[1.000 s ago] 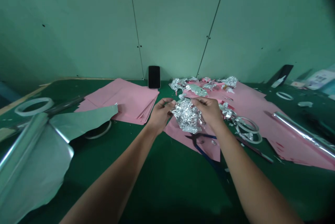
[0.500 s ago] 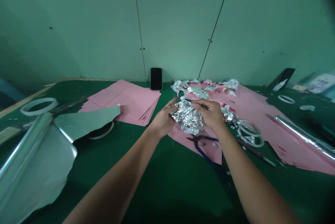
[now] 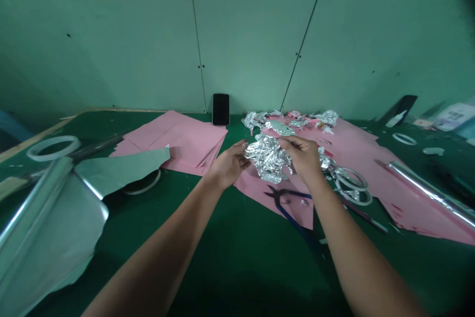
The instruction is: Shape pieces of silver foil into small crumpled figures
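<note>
The left hand (image 3: 230,163) and the right hand (image 3: 301,156) keep a narrow grip on a crumpled aluminium foil (image 3: 267,158), pressing it from both sides above the pink paper (image 3: 256,191) on the green bench (image 3: 245,257), near dark scissors (image 3: 284,203).

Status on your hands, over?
Left grip at edge of crumpled aluminium foil; right grip pinching it. Blue-handled scissors below, on pink paper.

**Crumpled aluminium foil (image 3: 267,158) between both hands**
My left hand (image 3: 229,163) and right hand (image 3: 302,156) grip it above pink paper (image 3: 252,191), near blue-handled scissors (image 3: 287,206).
</note>
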The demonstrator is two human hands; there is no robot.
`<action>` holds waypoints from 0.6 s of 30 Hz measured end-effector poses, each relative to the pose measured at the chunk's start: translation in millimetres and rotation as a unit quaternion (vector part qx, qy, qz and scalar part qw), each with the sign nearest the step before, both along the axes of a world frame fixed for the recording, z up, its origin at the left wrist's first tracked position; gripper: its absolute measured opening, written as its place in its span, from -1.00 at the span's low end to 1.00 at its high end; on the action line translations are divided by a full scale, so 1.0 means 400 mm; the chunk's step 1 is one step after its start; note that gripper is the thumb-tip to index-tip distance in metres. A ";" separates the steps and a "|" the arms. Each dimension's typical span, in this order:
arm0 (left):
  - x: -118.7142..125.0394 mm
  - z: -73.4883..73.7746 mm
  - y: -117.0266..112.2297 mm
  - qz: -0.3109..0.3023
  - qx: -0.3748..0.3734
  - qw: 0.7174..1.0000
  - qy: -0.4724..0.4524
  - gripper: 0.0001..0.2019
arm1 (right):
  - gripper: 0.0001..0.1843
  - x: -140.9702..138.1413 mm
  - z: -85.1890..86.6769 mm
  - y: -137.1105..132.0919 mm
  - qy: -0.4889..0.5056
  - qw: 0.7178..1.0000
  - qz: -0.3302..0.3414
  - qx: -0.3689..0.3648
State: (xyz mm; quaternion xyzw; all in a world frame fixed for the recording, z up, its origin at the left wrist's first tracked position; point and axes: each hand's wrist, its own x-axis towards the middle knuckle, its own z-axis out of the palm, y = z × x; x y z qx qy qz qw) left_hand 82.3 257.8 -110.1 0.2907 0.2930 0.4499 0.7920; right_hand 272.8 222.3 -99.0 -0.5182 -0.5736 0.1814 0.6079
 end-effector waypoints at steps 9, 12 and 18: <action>-0.013 -0.004 0.002 -0.060 0.064 0.996 0.034 -0.67 | -0.74 0.024 -0.011 0.017 0.039 0.998 -0.047 0.001; -0.015 0.006 -0.005 -0.058 0.131 0.988 0.051 -0.58 | -0.75 0.023 -0.013 0.019 0.043 0.998 -0.035 -0.005; -0.005 0.007 -0.017 -0.043 0.187 0.981 0.021 -0.48 | -0.73 0.017 -0.021 0.022 0.074 0.995 -0.057 -0.018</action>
